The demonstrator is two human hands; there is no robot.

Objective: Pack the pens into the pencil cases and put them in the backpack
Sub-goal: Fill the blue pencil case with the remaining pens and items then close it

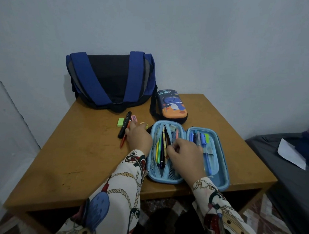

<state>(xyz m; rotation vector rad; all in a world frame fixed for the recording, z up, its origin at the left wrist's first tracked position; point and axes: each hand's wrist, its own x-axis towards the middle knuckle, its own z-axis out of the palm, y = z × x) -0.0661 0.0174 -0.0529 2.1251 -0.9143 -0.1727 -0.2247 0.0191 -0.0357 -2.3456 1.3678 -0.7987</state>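
Note:
An open light-blue pencil case (219, 169) lies at the table's front edge, with several pens and pencils in its mesh pocket (158, 153) and more under loops in its right half. My right hand (185, 155) is over the middle of the case, its curled fingers pinching the edge of the mesh pocket. My left hand (138, 137) reaches left of the case and its fingertips touch an orange pen (122, 142) lying beside a black marker (125, 124). A closed dinosaur pencil case (172, 105) lies behind. The blue and black backpack (108, 79) stands against the wall.
A green eraser (120, 122), a pink eraser (134, 117) and a small yellow thing (142, 123) lie near the loose pens. The wooden table (74, 157) sits in a corner of the room. A dark bed with a white paper (292, 154) is to the right.

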